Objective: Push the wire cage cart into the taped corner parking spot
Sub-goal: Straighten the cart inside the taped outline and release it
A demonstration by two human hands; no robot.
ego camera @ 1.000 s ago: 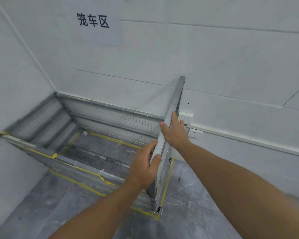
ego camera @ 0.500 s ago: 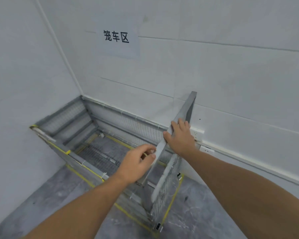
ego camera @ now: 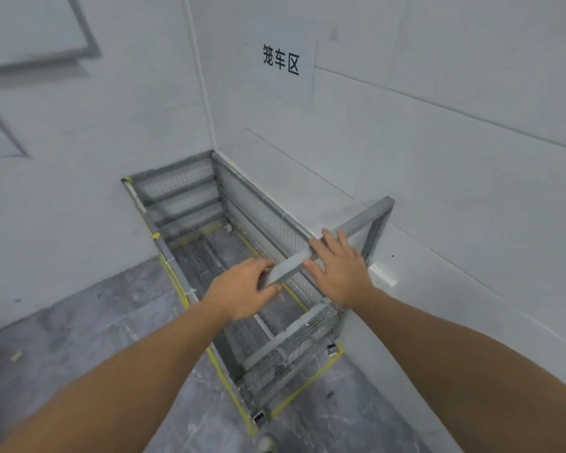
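The grey wire cage cart (ego camera: 183, 194) stands in the corner between two white walls, its long side against the right wall. Yellow floor tape (ego camera: 304, 385) outlines the spot around its base. My left hand (ego camera: 242, 294) curls around the near end of the cart's top end rail (ego camera: 363, 220). My right hand (ego camera: 340, 266) lies flat on that rail farther along, fingers spread. Both forearms reach in from below.
A paper sign with black characters (ego camera: 280, 60) hangs on the right wall. A white wall socket (ego camera: 383, 276) sits just right of the cart. Grey marbled floor (ego camera: 79, 325) spreads to the left and in front. A framed panel (ego camera: 33, 31) hangs on the left wall.
My view has swung left and back, so the cart now appears centred. My right hand has flattened on the rail; my left hand has shifted to the rail's near end.
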